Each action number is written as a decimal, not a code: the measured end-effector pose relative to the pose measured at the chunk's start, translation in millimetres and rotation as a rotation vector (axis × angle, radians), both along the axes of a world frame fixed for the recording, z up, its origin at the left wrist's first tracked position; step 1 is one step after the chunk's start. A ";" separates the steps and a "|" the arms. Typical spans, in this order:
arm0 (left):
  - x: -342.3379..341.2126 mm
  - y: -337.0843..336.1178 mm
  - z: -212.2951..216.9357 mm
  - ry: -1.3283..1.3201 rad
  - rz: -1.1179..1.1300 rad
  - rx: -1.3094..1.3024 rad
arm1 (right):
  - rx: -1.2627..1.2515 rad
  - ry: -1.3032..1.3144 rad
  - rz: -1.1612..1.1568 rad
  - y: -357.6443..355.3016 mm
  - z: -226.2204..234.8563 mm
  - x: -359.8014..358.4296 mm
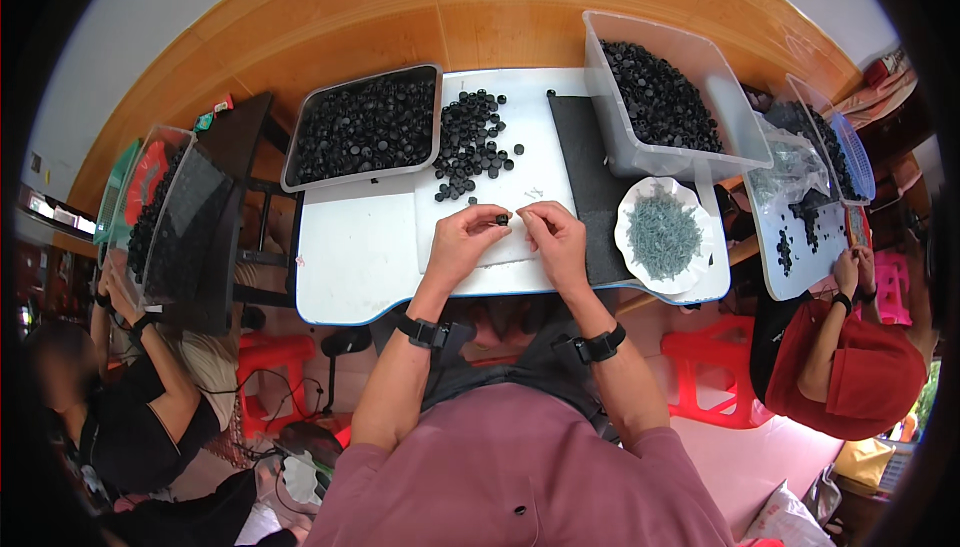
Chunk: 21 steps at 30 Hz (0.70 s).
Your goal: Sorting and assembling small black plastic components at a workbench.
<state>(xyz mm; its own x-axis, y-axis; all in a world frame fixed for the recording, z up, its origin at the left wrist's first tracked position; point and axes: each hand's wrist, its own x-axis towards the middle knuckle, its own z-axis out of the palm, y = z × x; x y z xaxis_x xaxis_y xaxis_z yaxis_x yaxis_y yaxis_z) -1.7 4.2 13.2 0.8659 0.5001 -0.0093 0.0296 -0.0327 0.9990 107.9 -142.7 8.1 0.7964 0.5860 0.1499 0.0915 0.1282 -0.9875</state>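
Note:
My left hand (463, 247) pinches a small round black cap (502, 219) between thumb and fingertips, over the front part of a white board (545, 137). Close beside it on the right, my right hand (558, 245) has its thumb and forefinger together; whatever they hold is too small to make out. Beyond the left hand lies a loose spread of similar black caps (465, 137). A few thin grey-green pieces (535, 193) rest on the board just past my fingertips. More such pieces (662, 235) fill a white scalloped bowl (704, 257) to the right.
A metal tray (438, 119) of black caps stands back left, a clear plastic bin (728, 82) of them back right. A black mat (580, 167) lies right of the board. People work at side tables, one in black (150, 437) left, one in red (850, 367) right.

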 end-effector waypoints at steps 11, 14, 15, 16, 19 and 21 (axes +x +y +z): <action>0.5 5.8 -11.9 -0.034 0.037 0.029 | 0.031 -0.038 -0.024 6.6 2.1 -0.3; 0.3 -0.5 -8.6 -0.010 0.001 0.047 | 0.002 -0.050 -0.057 2.7 -2.6 0.9; 0.6 -0.6 -9.1 -0.012 -0.021 0.044 | 0.004 -0.053 -0.056 1.4 -3.0 1.0; 1.1 -1.8 -10.2 -0.021 -0.015 0.033 | 0.000 -0.053 -0.058 -0.1 -2.0 0.6; -0.2 -4.0 -9.2 -0.002 -0.006 0.073 | 0.024 -0.030 -0.042 -1.2 -0.8 -1.4; -2.4 -2.7 -8.7 0.018 0.000 0.097 | 0.033 -0.034 -0.034 -0.8 -1.3 -2.2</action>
